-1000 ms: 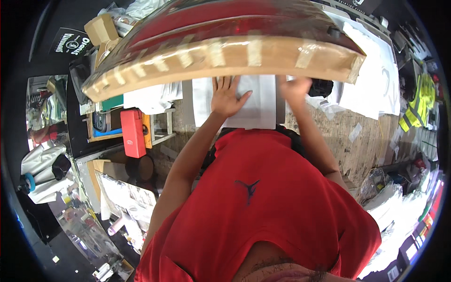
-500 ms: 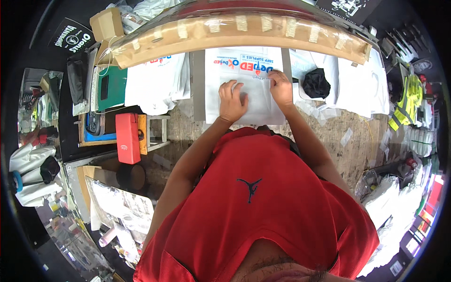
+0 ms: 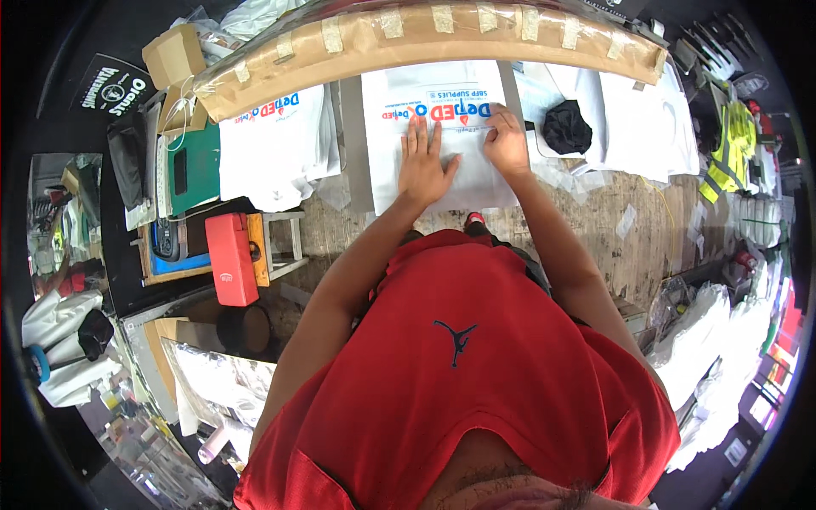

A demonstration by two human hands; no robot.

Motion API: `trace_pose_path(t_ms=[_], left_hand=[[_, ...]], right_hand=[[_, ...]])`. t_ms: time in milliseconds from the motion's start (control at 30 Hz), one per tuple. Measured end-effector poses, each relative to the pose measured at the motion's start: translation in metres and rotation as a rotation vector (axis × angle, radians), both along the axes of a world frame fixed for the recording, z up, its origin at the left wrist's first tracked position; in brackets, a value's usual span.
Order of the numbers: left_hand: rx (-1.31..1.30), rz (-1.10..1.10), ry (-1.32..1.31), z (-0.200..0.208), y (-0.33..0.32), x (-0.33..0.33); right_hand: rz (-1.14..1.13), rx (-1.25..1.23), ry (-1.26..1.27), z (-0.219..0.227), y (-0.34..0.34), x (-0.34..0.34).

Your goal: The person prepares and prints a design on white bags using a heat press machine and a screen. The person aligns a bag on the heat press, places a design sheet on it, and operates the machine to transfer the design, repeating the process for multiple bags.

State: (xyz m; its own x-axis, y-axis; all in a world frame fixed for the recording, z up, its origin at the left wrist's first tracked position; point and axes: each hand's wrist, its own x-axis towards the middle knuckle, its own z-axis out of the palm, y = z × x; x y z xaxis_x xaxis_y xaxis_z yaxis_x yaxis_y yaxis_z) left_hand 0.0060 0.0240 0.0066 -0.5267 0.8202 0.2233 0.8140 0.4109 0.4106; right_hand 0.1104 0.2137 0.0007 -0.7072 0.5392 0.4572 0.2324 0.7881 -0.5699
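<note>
A white printed sheet or bag [image 3: 395, 174], with blue and red lettering across its far part, lies on a grey board [image 3: 355, 140] in front of me. My left hand [image 3: 427, 166] rests flat on its middle, fingers stretched forward to the print and thumb out to the right. Close to the sheet's right edge, my right hand [image 3: 508, 144] has its fingers curled together against the surface by the end of the lettering. Whatever those fingertips pinch, if anything, is too small to make out.
A long taped cardboard-covered bar [image 3: 416, 36] spans just beyond the sheet. Left are a stack of similar printed white pieces [image 3: 268, 157], a green board [image 3: 194, 170] and a red box [image 3: 230, 259]. Right are a crumpled black cloth [image 3: 567, 127] and white pieces [image 3: 646, 127].
My left hand has flattened, its fingers straightening toward the print. The right hand's fingers have curled in more, near the same edge. My view has shifted slightly.
</note>
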Motion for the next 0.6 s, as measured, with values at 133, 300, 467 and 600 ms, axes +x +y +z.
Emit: trace_pose_path(t_ms=[133, 300, 467, 600], left_hand=[[-0.011, -0.004, -0.011, -0.002, -0.001, 0.0], [-0.013, -0.011, 0.027, -0.008, -0.001, 0.001], [-0.032, -0.019, 0.04, -0.009, -0.001, 0.002], [-0.01, -0.029, 0.092, -0.011, 0.0, 0.001]], right_hand=[[-0.044, 0.121, -0.028, 0.02, -0.048, 0.014], [-0.034, 0.09, -0.262, 0.003, -0.076, 0.028], [-0.044, 0.069, -0.309, -0.004, -0.072, 0.028], [-0.054, 0.107, -0.275, -0.007, -0.072, 0.028]])
